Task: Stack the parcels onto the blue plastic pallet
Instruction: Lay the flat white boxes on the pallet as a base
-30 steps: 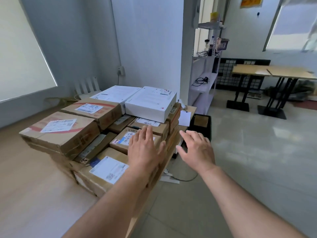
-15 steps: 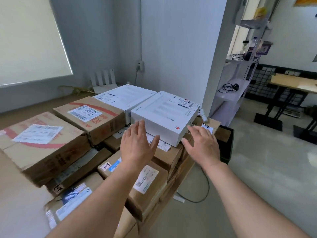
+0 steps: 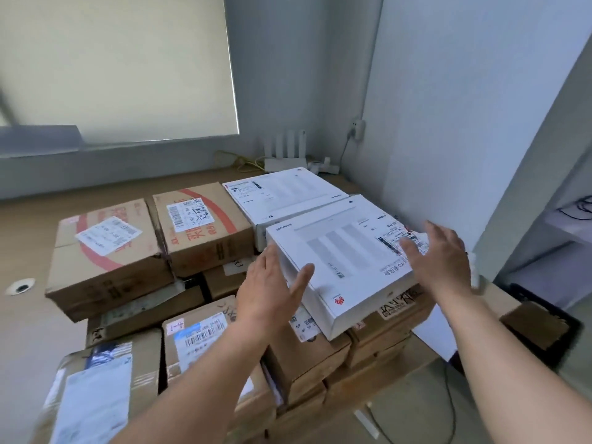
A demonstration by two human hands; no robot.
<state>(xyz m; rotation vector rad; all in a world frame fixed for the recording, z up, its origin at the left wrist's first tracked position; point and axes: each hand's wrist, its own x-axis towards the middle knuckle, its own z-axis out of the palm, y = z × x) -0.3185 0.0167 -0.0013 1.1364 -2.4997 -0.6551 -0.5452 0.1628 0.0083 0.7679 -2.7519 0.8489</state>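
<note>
Fingers of both hands are straight and spread, grasping nothing yet. The left hand [image 3: 269, 293] now lies against the near-left edge of the white box [image 3: 339, 261], thumb over its top. The right hand [image 3: 439, 261] spreads at its right edge (contact there cannot be told). Half a second ago both hands were short of the box. It rests atop brown cartons [image 3: 205, 225], so a lift seems imminent. The blue pallet is out of view.

Single head-worn wide-angle view; forward and downward; close above the stacked parcels [image 3: 205, 225]; wall corner [image 3: 373, 91] behind
</note>
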